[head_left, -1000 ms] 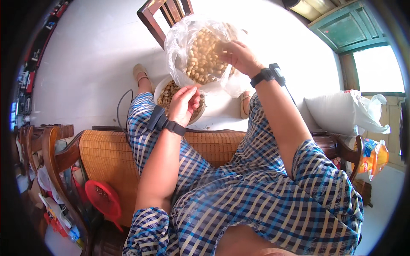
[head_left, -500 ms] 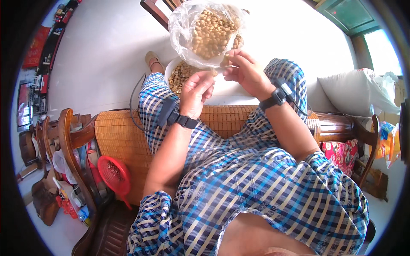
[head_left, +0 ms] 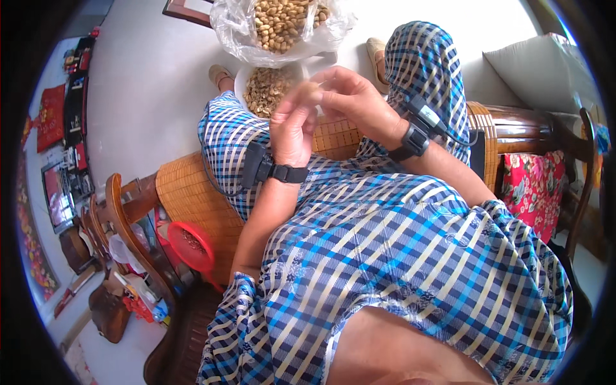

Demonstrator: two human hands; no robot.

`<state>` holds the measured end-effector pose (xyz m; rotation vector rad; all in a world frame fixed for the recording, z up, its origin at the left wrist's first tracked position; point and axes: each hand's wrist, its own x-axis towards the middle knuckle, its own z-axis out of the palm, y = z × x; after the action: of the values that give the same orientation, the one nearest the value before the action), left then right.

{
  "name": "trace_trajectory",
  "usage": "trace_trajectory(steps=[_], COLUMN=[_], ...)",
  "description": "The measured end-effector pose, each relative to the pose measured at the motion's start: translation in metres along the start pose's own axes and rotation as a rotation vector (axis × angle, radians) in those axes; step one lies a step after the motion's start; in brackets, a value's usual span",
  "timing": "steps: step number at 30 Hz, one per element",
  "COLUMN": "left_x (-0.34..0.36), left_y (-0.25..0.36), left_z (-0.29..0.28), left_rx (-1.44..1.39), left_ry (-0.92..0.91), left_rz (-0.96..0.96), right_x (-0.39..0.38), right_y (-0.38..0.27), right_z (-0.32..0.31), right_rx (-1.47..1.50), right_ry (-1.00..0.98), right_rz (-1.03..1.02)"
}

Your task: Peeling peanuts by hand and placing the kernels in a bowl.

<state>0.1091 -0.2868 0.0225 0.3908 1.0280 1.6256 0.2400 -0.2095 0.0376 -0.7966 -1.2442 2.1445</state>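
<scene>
My left hand (head_left: 292, 131) and my right hand (head_left: 350, 99) meet above my lap, fingers pinched together around a small blurred tan piece (head_left: 311, 93), apparently a peanut; which fingers bear it is hard to tell. Behind them a white bowl (head_left: 240, 90) holds broken peanut shells (head_left: 263, 90). Beyond it is an open translucent plastic bag (head_left: 228, 32) of whole peanuts (head_left: 276, 25). Both my wrists carry black strapped devices with cables.
I sit on a wooden bench (head_left: 115, 212) with a woven mat (head_left: 179, 192). A red colander (head_left: 192, 247) lies at left, a red floral cloth (head_left: 529, 192) at right, a pale sack (head_left: 529, 74) beyond it. A wooden chair (head_left: 186, 13) stands at the back.
My right hand has left the bag and come down to meet my left hand. The view has shifted, with the bag now higher in the picture.
</scene>
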Motion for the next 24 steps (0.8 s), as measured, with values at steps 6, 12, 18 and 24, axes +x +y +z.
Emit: trace_trajectory(steps=[6, 12, 18, 24], left_x=[-0.003, 0.004, 0.004, 0.004], left_y=[-0.002, -0.005, -0.013, -0.008], left_z=[0.007, -0.009, -0.016, -0.029], left_rx=[-0.001, -0.062, -0.113, 0.060], left_ry=[0.013, -0.067, 0.022, -0.036], left_rz=[-0.060, -0.172, -0.243, -0.141], right_x=[0.001, 0.005, 0.002, 0.002], right_y=[-0.001, 0.012, 0.011, 0.024], right_z=[-0.008, -0.012, -0.001, -0.004], right_rx=[-0.195, -0.394, -0.535, -0.490], right_ry=[0.080, 0.093, 0.125, 0.067], right_rz=[-0.100, -0.203, -0.129, -0.128])
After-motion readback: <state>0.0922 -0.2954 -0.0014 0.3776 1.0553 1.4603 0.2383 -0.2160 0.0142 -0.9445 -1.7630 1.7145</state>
